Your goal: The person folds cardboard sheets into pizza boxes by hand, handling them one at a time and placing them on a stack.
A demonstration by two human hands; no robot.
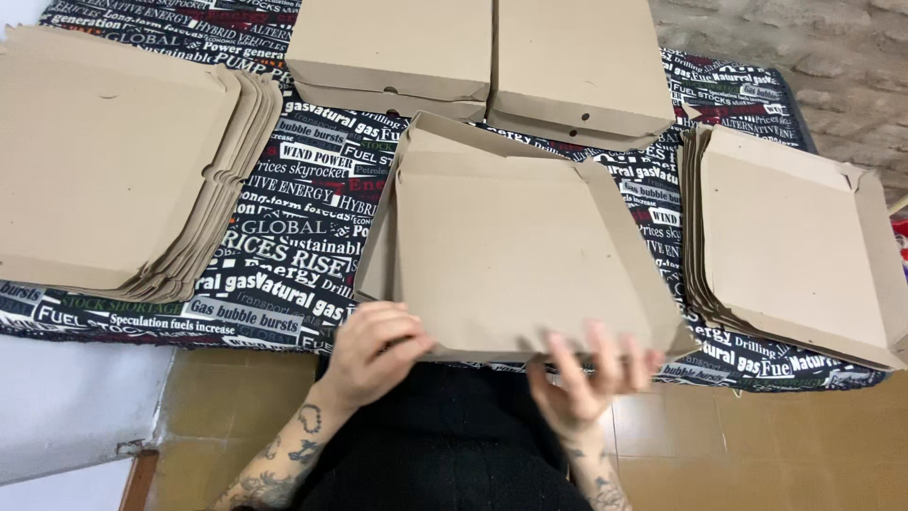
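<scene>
Right at the near edge of the tabletop (284,274), which was covered with a black cloth printed in white and red lettering, a half-folded cardboard box (511,246) lay open with its side flaps raised. The left hand (374,350) was closed on the near left corner of that box, fingers curled over the edge. The right hand (591,369) sat at the near right edge with its fingers spread and blurred; whether it gripped the cardboard or only touched it could not be told. The two hands were apart, one at each near corner. To the left lay a stack of flat cardboard sheets (113,161), fanned slightly at its right edge. To the right sat a second stack of partly folded boxes (794,246), with raised rims. Beyond the open box, two closed boxes (482,57) stood side by side, touching.
</scene>
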